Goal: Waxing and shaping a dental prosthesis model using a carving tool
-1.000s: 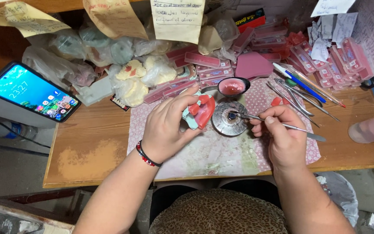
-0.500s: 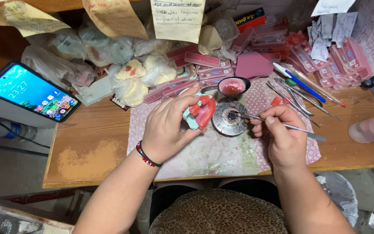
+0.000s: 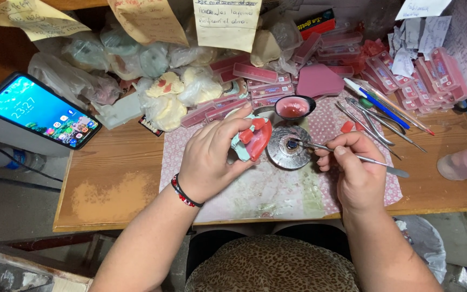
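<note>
Taking the round silvery metal dish (image 3: 289, 147) on the patterned mat (image 3: 277, 189) as your landmark: far to its left, a black smartphone with a lit blue screen (image 3: 40, 110) is lying at the worktop's (image 3: 114, 184) left end. Closer in, just left of the dish, your left hand (image 3: 212, 157) is clamped around a pale teal dental cast carrying red wax (image 3: 254, 138), fingers curled over its top and thumb below, holding it tilted just above the mat, close beside the dish's left rim.

At the dish itself, the tip of a thin metal wax instrument (image 3: 347, 156) is dipping into the dark centre. Right of the dish, your right hand (image 3: 352, 167) is pinching that instrument pen-style, fingers closed together on its shaft. Just behind the dish, a small black bowl of pink material (image 3: 294, 107) is sitting, and to the dish's right and rear several loose metal tools and a blue pen (image 3: 377, 105) are lying.

You appear to be loading the tip from the dish. The next move probably calls for lifting it steadily and carrying it the short way left to the red wax without jarring the cast.
</note>
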